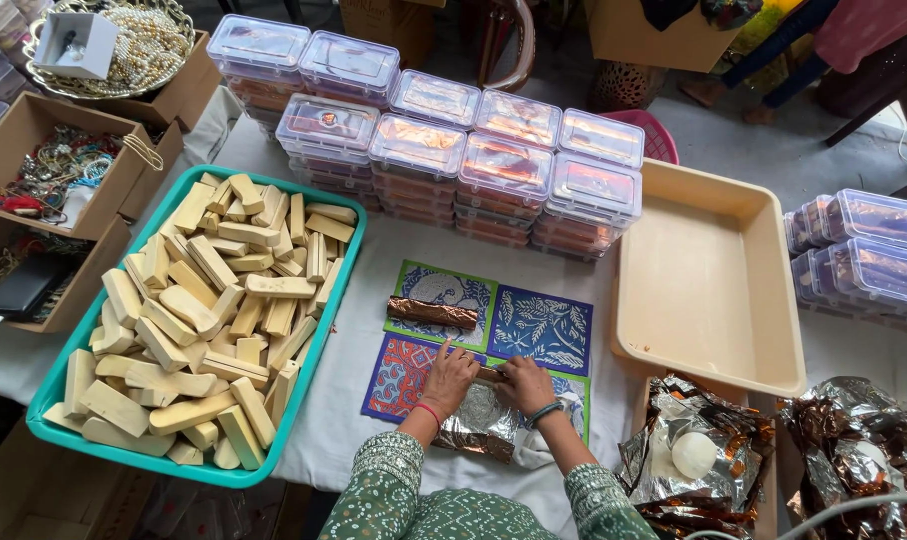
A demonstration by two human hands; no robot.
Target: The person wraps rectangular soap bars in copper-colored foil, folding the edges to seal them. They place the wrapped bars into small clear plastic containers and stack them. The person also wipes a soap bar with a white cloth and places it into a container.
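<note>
A green tray (49, 405) of pale bars (189, 310) sits left. At centre, left hand (449, 378) and right hand (524, 382) press flat on a bar half-rolled in foil (479, 420); wrapping looks underway, ends need tucking next. Empty tray (709, 270) right.

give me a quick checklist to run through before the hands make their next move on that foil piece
1. Both hands on the piece: left hand and right hand both press it, ok.
2. Foil sheet lies under the piece on the patterned mat: ok.
3. Whether the foil fully covers the piece: cannot tell, hands hide it.
4. Finished foil-wrapped bar lies apart from the hands: ok.
5. Teal tray of unwrapped bars sits at the left hand's side: ok.
6. Beige tray by the right hand has room: ok.
</note>
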